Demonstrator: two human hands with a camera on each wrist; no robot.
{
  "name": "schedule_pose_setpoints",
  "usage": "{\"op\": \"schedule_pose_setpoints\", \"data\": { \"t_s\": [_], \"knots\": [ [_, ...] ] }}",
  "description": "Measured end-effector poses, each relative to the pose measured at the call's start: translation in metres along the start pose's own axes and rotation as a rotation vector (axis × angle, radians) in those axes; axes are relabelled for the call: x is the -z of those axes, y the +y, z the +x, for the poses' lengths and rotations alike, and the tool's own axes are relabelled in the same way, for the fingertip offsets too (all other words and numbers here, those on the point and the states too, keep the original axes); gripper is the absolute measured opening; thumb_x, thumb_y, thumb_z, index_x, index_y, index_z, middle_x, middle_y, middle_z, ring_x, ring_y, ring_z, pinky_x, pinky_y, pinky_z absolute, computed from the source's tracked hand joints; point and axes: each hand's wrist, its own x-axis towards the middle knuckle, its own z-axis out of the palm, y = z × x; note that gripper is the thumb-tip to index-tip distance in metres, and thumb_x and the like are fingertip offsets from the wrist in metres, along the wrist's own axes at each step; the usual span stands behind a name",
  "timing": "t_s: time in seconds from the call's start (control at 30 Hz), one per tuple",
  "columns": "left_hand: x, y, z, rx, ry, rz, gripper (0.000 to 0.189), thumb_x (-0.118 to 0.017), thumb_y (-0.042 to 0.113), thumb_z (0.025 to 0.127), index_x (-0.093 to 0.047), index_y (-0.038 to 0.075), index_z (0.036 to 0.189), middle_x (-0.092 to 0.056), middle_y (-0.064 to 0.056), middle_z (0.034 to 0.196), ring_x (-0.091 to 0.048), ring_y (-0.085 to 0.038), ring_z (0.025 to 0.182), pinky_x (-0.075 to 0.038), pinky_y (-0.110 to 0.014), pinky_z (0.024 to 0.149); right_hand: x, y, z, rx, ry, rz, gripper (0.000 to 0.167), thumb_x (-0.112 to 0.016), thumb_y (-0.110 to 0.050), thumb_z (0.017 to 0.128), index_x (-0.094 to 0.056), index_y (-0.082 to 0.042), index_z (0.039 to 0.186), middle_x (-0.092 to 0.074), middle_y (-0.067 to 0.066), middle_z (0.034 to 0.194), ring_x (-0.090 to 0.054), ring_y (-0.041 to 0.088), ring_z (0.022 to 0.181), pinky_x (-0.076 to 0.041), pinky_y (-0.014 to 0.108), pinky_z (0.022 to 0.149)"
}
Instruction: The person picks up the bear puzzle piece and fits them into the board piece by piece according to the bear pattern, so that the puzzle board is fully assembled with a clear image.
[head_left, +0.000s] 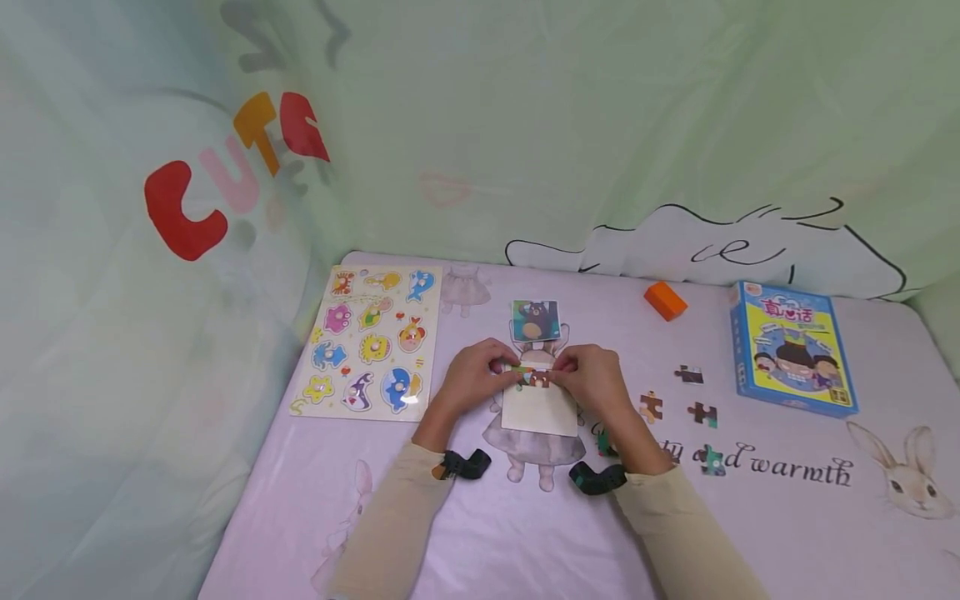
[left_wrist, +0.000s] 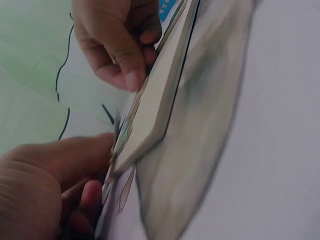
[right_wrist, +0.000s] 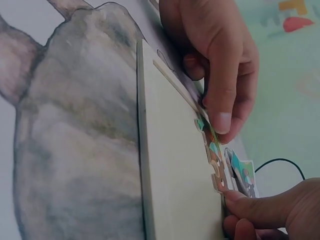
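Note:
A small cream puzzle board [head_left: 540,412] lies in the middle of the cloth. Joined jigsaw pieces [head_left: 536,378] with a brown bear's face and some green run along its far edge. My left hand [head_left: 476,375] pinches the left end of this row between thumb and fingers. At the right end, my right hand [head_left: 596,379] pinches the brown puzzle piece [right_wrist: 220,182], its thumb on top in the right wrist view. Just beyond the board is a picture card [head_left: 536,321] showing a dark bear.
Several loose jigsaw pieces [head_left: 703,414] lie right of my right forearm. Farther right stands a blue and yellow box [head_left: 795,350], with an orange block [head_left: 665,301] to its left. On the left lies a sea-animal knob puzzle [head_left: 367,342]. Hanging fabric [head_left: 525,125] borders the table's back.

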Motion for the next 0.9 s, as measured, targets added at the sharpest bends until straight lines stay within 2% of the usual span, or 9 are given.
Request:
{"op": "schedule_pose_setpoints", "data": {
  "t_s": [0.1, 0.2, 0.37, 0.5, 0.6, 0.73, 0.9],
  "knots": [
    [-0.003, 0.004, 0.003, 0.068, 0.044, 0.015, 0.018, -0.079, 0.036, 0.088, -0.076, 0.021, 0.098, -0.066, 0.007, 0.090, -0.053, -0.008, 0.076, -0.040, -0.024, 0.069, -0.001, 0.000, 0.002, 0.005, -0.004, 0.001, 0.015, -0.081, -0.021, 0.088, -0.075, -0.007, 0.086, -0.067, 0.007, 0.073, -0.056, 0.021, 0.069, -0.046, 0.026, 0.057],
    [-0.003, 0.009, 0.004, 0.120, 0.080, 0.033, 0.020, -0.081, 0.039, 0.085, -0.075, 0.021, 0.093, -0.068, 0.006, 0.089, -0.053, -0.010, 0.074, -0.039, -0.025, 0.069, -0.002, 0.001, 0.004, 0.002, -0.012, 0.003, 0.017, -0.081, -0.023, 0.087, -0.075, -0.007, 0.085, -0.066, 0.006, 0.071, -0.056, 0.021, 0.068, -0.045, 0.027, 0.056],
    [-0.003, 0.015, 0.004, 0.152, 0.100, 0.051, 0.022, -0.083, 0.037, 0.083, -0.074, 0.020, 0.090, -0.067, 0.004, 0.085, -0.053, -0.012, 0.072, -0.039, -0.027, 0.067, -0.002, 0.000, 0.005, -0.019, -0.023, -0.001, 0.018, -0.081, -0.024, 0.088, -0.075, -0.007, 0.087, -0.064, 0.006, 0.071, -0.055, 0.021, 0.069, -0.044, 0.027, 0.055],
    [-0.004, 0.016, 0.004, 0.173, 0.091, 0.050, 0.021, -0.083, 0.037, 0.083, -0.074, 0.020, 0.091, -0.065, 0.005, 0.083, -0.053, -0.011, 0.071, -0.040, -0.026, 0.066, 0.001, -0.001, 0.002, 0.000, -0.041, -0.019, 0.016, -0.079, -0.022, 0.090, -0.075, -0.007, 0.090, -0.066, 0.007, 0.074, -0.056, 0.022, 0.071, -0.045, 0.026, 0.057],
    [-0.007, 0.016, 0.005, 0.163, 0.081, 0.059, 0.020, -0.083, 0.037, 0.083, -0.075, 0.021, 0.092, -0.067, 0.006, 0.086, -0.053, -0.010, 0.072, -0.040, -0.026, 0.067, 0.001, -0.001, 0.001, 0.010, -0.059, -0.026, 0.014, -0.079, -0.021, 0.090, -0.076, -0.008, 0.093, -0.067, 0.007, 0.076, -0.056, 0.021, 0.072, -0.045, 0.026, 0.059],
    [-0.008, 0.015, 0.006, 0.109, 0.058, 0.101, 0.018, -0.081, 0.038, 0.085, -0.078, 0.024, 0.096, -0.071, 0.007, 0.099, -0.058, -0.010, 0.079, -0.042, -0.026, 0.070, 0.000, -0.002, 0.001, 0.019, -0.051, -0.029, 0.015, -0.081, -0.022, 0.087, -0.077, -0.008, 0.092, -0.068, 0.005, 0.074, -0.056, 0.021, 0.072, -0.044, 0.026, 0.060],
    [-0.008, 0.015, 0.005, 0.058, 0.018, 0.160, 0.029, -0.084, 0.047, 0.081, -0.078, 0.028, 0.101, -0.068, 0.008, 0.108, -0.061, -0.010, 0.088, -0.045, -0.026, 0.074, -0.001, -0.003, 0.001, 0.012, -0.031, -0.040, 0.018, -0.083, -0.022, 0.087, -0.076, -0.007, 0.094, -0.070, 0.007, 0.076, -0.058, 0.021, 0.072, -0.045, 0.025, 0.059]
  ]
}}
